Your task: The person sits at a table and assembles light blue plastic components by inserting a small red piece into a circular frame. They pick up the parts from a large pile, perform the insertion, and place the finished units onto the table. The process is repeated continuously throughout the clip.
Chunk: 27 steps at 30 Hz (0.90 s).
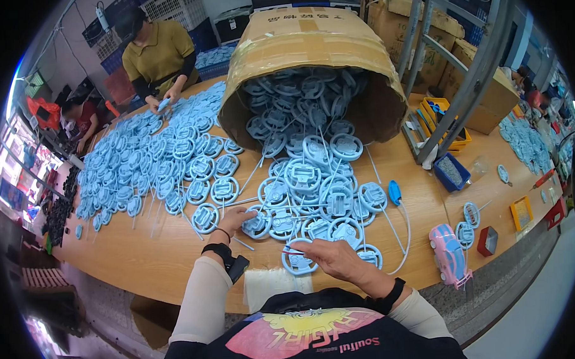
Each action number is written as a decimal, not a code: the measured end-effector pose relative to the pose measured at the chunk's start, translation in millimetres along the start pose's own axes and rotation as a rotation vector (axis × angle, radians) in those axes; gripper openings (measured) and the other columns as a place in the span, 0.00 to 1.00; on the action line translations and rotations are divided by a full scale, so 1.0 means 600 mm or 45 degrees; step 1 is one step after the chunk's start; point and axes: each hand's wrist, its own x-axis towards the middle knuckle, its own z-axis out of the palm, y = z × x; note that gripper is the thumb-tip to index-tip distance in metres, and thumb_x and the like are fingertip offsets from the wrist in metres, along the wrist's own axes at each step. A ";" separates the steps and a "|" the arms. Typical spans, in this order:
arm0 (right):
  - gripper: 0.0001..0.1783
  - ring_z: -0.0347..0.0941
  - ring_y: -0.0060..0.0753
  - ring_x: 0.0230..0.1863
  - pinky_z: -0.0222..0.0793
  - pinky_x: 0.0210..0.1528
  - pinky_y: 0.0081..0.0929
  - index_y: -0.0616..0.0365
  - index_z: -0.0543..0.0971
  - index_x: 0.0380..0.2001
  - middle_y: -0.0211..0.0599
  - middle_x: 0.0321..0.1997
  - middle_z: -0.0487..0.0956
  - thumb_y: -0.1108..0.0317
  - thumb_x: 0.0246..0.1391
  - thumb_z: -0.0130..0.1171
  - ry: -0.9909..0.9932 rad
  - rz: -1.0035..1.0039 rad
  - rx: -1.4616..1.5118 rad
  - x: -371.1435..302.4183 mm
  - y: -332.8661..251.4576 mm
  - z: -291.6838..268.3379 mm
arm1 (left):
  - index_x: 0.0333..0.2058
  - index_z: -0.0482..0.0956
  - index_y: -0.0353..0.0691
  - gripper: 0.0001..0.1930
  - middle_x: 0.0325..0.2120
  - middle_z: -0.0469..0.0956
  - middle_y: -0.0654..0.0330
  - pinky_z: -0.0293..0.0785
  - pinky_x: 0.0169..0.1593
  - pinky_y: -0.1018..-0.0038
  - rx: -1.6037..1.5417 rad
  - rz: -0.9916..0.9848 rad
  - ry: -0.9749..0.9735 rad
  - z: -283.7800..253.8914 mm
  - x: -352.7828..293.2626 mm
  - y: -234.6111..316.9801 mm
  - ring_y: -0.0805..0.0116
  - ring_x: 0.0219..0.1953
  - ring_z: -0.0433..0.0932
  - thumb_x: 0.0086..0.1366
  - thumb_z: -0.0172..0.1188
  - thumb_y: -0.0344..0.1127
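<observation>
Light blue toy steering wheels, many with thin antenna-like rods, lie heaped in front of me. My left hand (236,222) is closed on the rim of one toy steering wheel (257,225) at the near left of this heap. Fingers pinched, my right hand (338,260) holds a thin dark-red tool (294,252); its exact kind is too small to make out. Beneath that tool, another steering wheel (299,264) lies at the table's near edge. A white sheet (275,282) sits just in front of my body.
A tipped cardboard box (321,42) spills steering wheels onto the table. More form a wide pile (141,156) at left, where a co-worker (159,54) handles one. At right are a pink toy car (450,255), a blue bin (450,173), a yellow tray (514,214) and a metal frame (453,104).
</observation>
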 end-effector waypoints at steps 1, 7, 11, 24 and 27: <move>0.21 0.74 0.39 0.25 0.68 0.20 0.29 0.35 0.69 0.52 0.30 0.34 0.77 0.66 0.54 0.50 0.005 -0.017 0.036 0.000 -0.002 -0.001 | 0.36 0.77 0.32 0.26 0.27 0.76 0.60 0.67 0.29 0.75 0.015 0.045 0.014 0.006 -0.002 0.002 0.72 0.28 0.72 0.45 0.70 0.48; 0.20 0.73 0.39 0.25 0.69 0.22 0.31 0.36 0.71 0.50 0.30 0.32 0.77 0.66 0.53 0.52 -0.027 -0.062 0.002 -0.006 -0.003 0.000 | 0.36 0.77 0.33 0.27 0.29 0.77 0.58 0.67 0.28 0.77 0.284 -0.019 -0.094 -0.008 0.010 -0.005 0.71 0.28 0.73 0.43 0.71 0.49; 0.21 0.71 0.36 0.22 0.65 0.20 0.30 0.37 0.73 0.49 0.31 0.22 0.72 0.67 0.49 0.55 -0.023 -0.064 -0.106 -0.012 0.005 -0.003 | 0.48 0.68 0.31 0.39 0.40 0.75 0.51 0.72 0.39 0.73 0.413 0.005 0.003 -0.001 -0.015 -0.011 0.62 0.38 0.76 0.40 0.72 0.48; 0.18 0.69 0.34 0.16 0.63 0.15 0.29 0.34 0.74 0.47 0.29 0.18 0.69 0.62 0.51 0.56 -0.054 -0.141 -0.284 -0.026 0.030 0.018 | 0.29 0.77 0.40 0.16 0.22 0.76 0.64 0.70 0.23 0.81 -0.035 -0.057 -0.217 0.036 -0.116 -0.005 0.77 0.21 0.74 0.47 0.70 0.43; 0.20 0.69 0.34 0.16 0.63 0.15 0.29 0.33 0.73 0.49 0.29 0.18 0.69 0.63 0.50 0.56 -0.031 -0.187 -0.286 -0.026 0.034 0.019 | 0.33 0.76 0.39 0.14 0.22 0.75 0.66 0.71 0.24 0.80 -0.084 0.186 -0.064 0.034 -0.159 -0.025 0.77 0.21 0.73 0.53 0.65 0.41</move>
